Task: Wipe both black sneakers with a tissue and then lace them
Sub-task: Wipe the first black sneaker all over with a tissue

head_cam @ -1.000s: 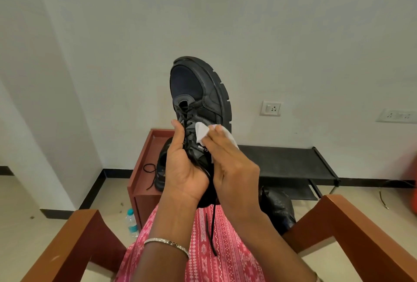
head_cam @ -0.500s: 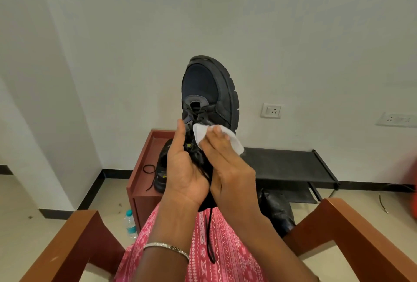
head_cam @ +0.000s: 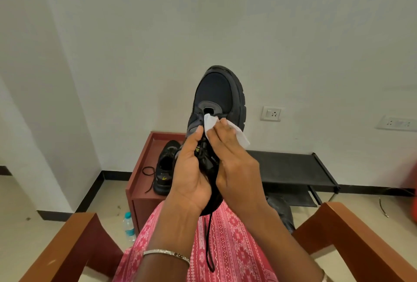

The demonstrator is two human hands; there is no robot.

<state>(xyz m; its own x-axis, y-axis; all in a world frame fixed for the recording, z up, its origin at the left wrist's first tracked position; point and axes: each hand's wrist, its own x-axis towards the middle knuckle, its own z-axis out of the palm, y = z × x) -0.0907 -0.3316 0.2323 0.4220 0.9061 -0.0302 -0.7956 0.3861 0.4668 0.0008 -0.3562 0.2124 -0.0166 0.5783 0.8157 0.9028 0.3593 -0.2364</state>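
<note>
Sneaker [head_cam: 220, 99], black, is held toe-up in front of a white wall. The left hand [head_cam: 191, 173] grips it round the heel end, with the thumb lying along its side. The right hand [head_cam: 232, 160] lies flat, its straight fingers pressing a white tissue [head_cam: 240, 135] onto the tongue by the eyelets. Whether the thumb also pinches the tissue is hidden.

Likely trouble: the tissue seems held by pressure alone, so a fast stroke could let it slip or snag and tear on the eyelets. A lace [head_cam: 208, 241] hangs from the sneaker over the lap; a wrist could catch it and pull it through. With the grip only at the heel, a hard push might tip the toe away.

Wooden chair arms [head_cam: 74, 243] flank the lap on both sides and limit elbow swing. The space above and ahead is open. Low ahead stands a red table [head_cam: 140, 169] with a raised rim. It holds the second sneaker [head_cam: 165, 169] with a loose lace [head_cam: 149, 172] just beside it. A black rack [head_cam: 288, 166] adjoins the table on the right, and a bottle [head_cam: 129, 225] stands on the floor near the table.
</note>
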